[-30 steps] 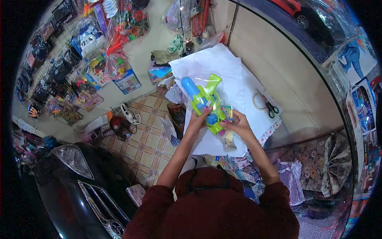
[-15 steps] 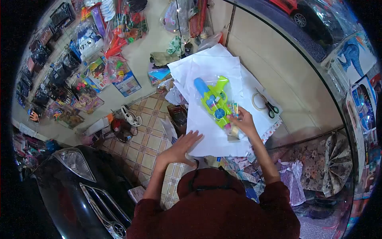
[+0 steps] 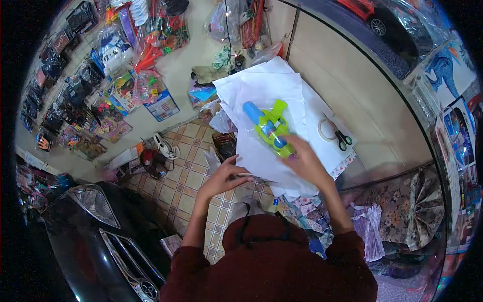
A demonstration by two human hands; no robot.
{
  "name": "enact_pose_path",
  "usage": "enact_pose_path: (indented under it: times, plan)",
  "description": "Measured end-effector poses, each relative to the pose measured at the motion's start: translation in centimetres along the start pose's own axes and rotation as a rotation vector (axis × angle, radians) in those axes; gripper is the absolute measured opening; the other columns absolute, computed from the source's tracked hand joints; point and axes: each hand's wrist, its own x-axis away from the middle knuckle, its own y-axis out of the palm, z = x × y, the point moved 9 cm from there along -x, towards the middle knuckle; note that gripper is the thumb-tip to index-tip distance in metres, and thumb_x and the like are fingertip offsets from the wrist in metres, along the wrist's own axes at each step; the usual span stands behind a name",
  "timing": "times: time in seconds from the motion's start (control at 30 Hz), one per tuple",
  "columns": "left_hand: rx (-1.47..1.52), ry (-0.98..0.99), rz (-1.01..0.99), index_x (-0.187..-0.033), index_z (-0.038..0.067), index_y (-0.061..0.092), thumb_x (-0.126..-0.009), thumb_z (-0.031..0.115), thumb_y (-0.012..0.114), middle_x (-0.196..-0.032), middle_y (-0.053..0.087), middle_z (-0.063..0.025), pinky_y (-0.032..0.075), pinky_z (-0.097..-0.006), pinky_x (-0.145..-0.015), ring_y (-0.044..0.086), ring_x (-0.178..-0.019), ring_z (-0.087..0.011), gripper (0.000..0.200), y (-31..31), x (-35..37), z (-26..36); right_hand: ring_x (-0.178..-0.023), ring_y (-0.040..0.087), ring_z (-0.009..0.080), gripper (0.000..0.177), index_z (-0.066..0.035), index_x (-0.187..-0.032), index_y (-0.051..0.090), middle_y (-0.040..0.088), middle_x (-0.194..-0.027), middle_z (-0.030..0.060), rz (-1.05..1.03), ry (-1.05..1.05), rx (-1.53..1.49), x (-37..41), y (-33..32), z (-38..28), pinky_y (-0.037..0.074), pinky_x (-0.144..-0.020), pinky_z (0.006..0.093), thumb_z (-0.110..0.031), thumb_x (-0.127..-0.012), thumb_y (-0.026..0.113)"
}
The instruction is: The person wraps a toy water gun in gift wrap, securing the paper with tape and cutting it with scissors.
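Observation:
A lime-green and blue toy water gun [image 3: 270, 123] in a clear plastic bag lies on white sheets of paper [image 3: 256, 156]. My right hand [image 3: 303, 160] is over the lower end of the toy, fingers curled on it, so its nozzle is hidden. At the near left edge of the top sheet, my left hand [image 3: 225, 178] pinches the paper between thumb and fingers, and that edge is raised and bent. Right of the toy, a roll of tape [image 3: 327, 129] and black-handled scissors [image 3: 344, 141] rest on the paper.
A black toy car [image 3: 100, 236] stands at lower left. Packaged toys [image 3: 151, 45] hang on the wall at upper left. Below the paper lie crumpled wrappers [image 3: 307, 211], and a curved glass edge [image 3: 402, 95] runs along the right. Tiled floor [image 3: 186, 166] shows at left.
My left hand has gone from lying spread at the paper's edge to pinching and lifting it. My right hand has moved slightly left, further over the toy, which has shifted a little.

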Motion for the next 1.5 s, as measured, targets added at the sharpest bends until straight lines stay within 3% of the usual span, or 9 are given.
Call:
enact_pose_path:
  times: [0.2,0.37,0.53,0.67,0.87,1.07,1.23,1.37,1.5]
  plan:
    - [0.070,0.030,0.032,-0.092,0.004,0.069,-0.080,0.019,0.072,-0.090,0.068,-0.0102,0.046,-0.0371,-0.086,0.061,-0.097,-0.0308,0.019,-0.4,-2.4,2.4,-0.138,0.024,0.0372,0.073,-0.006,-0.137,0.044,0.036,-0.142,0.0226,-0.333,-0.163,0.255,3.2,5.7,-1.1,0.010,-0.113,0.0513,-0.048,-0.081,0.066]
    - [0.201,0.197,0.262,-0.090,0.003,0.066,-0.076,0.015,0.075,-0.085,0.065,-0.0088,0.046,-0.0308,-0.080,0.062,-0.087,-0.0244,0.021,-3.3,-5.1,3.9,-0.131,0.036,0.0340,0.049,0.000,-0.119,0.057,0.044,-0.133,0.0187,-0.160,-0.143,0.123,2.5,3.6,-0.2,0.026,-0.109,0.0463,-0.034,-0.086,0.066]
    - [0.147,0.208,0.098,-0.111,0.010,0.065,-0.066,0.025,0.083,-0.139,0.046,-0.0109,0.029,-0.0413,-0.110,0.039,-0.133,-0.0299,0.050,-4.7,-8.8,1.9,-0.112,0.051,0.0210,0.039,0.003,-0.119,0.054,0.055,-0.116,0.0141,0.105,0.057,-0.274,1.8,-0.5,2.7,0.038,-0.097,0.0303,-0.019,-0.089,0.064]
    - [-0.103,0.269,0.118,-0.113,0.010,0.063,-0.069,0.032,0.081,-0.145,0.039,-0.0112,0.020,-0.0490,-0.113,0.027,-0.138,-0.0370,0.052,-4.0,-11.3,-1.7,-0.104,0.055,0.0144,0.044,0.003,-0.122,0.052,0.062,-0.111,0.0088,0.200,0.210,-0.423,1.7,-0.6,8.5,0.043,-0.091,0.0301,-0.025,-0.090,0.063]
    - [-0.177,0.324,0.218,-0.108,0.006,0.057,-0.083,0.031,0.070,-0.124,0.058,-0.0106,0.028,-0.0502,-0.106,0.044,-0.127,-0.0359,0.037,-2.5,-15.2,-3.2,-0.091,0.058,0.0122,0.050,0.001,-0.114,0.059,0.064,-0.101,0.0075,0.122,0.542,-0.485,1.6,-0.7,13.9,0.047,-0.080,0.0275,-0.040,-0.087,0.065]
    - [-0.237,0.239,0.106,-0.101,0.007,0.056,-0.086,0.035,0.065,-0.081,0.054,-0.0051,0.038,-0.0456,-0.088,0.057,-0.085,-0.0229,0.034,-1.5,-16.1,-3.0,-0.086,0.059,0.0113,0.047,0.001,-0.111,0.061,0.065,-0.099,0.0054,0.091,0.593,-0.554,2.0,-0.4,14.4,0.047,-0.074,0.0255,-0.037,-0.084,0.070]
    - [-0.290,0.268,0.267,-0.089,0.008,0.056,-0.084,0.035,0.066,-0.076,0.056,-0.0056,0.038,-0.0401,-0.079,0.058,-0.078,-0.0264,0.030,-1.6,-16.1,-3.4,-0.079,0.055,0.0077,0.035,-0.001,-0.099,0.064,0.063,-0.087,0.0005,0.291,0.355,-0.519,1.8,-1.7,13.6,0.046,-0.069,0.0251,-0.025,-0.078,0.077]
    - [-0.305,0.254,0.323,-0.083,0.008,0.054,-0.083,0.034,0.068,-0.074,0.058,-0.0064,0.038,-0.0389,-0.075,0.058,-0.075,-0.0278,0.029,-1.9,-16.0,-3.1,-0.076,0.053,0.0071,0.028,-0.004,-0.089,0.060,0.057,-0.080,-0.0017,0.257,0.450,-0.493,2.9,-0.8,17.1,0.045,-0.068,0.0245,-0.019,-0.075,0.079]
    - [-0.344,0.261,0.377,-0.086,0.008,0.057,-0.081,0.032,0.069,-0.090,0.062,-0.0087,0.039,-0.0409,-0.081,0.059,-0.092,-0.0285,0.028,-2.1,-15.8,-1.8,-0.071,0.052,0.0069,0.034,-0.005,-0.091,0.055,0.052,-0.080,-0.0024,0.252,0.452,-0.551,3.2,0.1,18.8,0.044,-0.063,0.0222,-0.016,-0.072,0.081]
